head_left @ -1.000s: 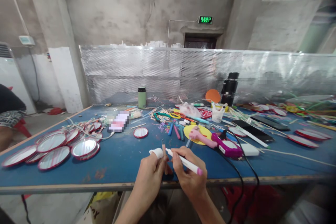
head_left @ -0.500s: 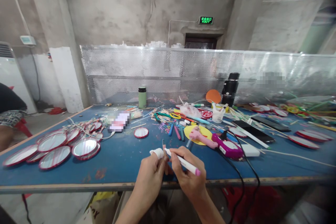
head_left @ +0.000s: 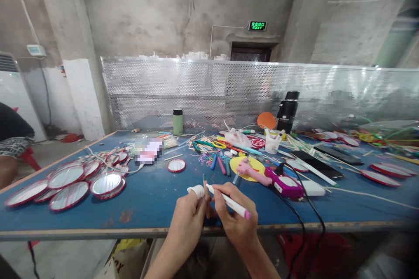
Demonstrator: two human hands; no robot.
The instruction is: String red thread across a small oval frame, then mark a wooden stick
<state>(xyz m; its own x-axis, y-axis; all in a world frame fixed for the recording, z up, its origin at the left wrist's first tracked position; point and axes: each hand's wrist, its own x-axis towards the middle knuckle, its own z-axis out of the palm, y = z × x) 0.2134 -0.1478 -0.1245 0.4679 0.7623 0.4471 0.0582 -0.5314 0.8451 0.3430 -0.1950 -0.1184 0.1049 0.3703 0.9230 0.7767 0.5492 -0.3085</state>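
My left hand (head_left: 187,217) is closed on a thin flat stick (head_left: 204,181) that points up and away from me. A white wrapping (head_left: 197,191) covers one of its fingers. In my right hand (head_left: 241,218) is a white marker pen (head_left: 233,203) with a pink end, held like a pencil. The pen's tip is at the stick, close to my left fingers; whether it touches I cannot tell. Both hands are over the table's near edge. Beyond them lies a small round red-rimmed disc (head_left: 176,165).
Red-rimmed discs (head_left: 68,196) pile up at left, beside a phone (head_left: 149,151) on a cable. A purple-and-pink glue gun (head_left: 284,182) with black cords lies at right. Pens, sticks, a green bottle (head_left: 177,122) and a black flask (head_left: 287,112) stand or lie farther back on the blue table (head_left: 147,209).
Hardly anything differs. The view has shifted very slightly, and both hands keep the same hold on the stick and the marker pen.
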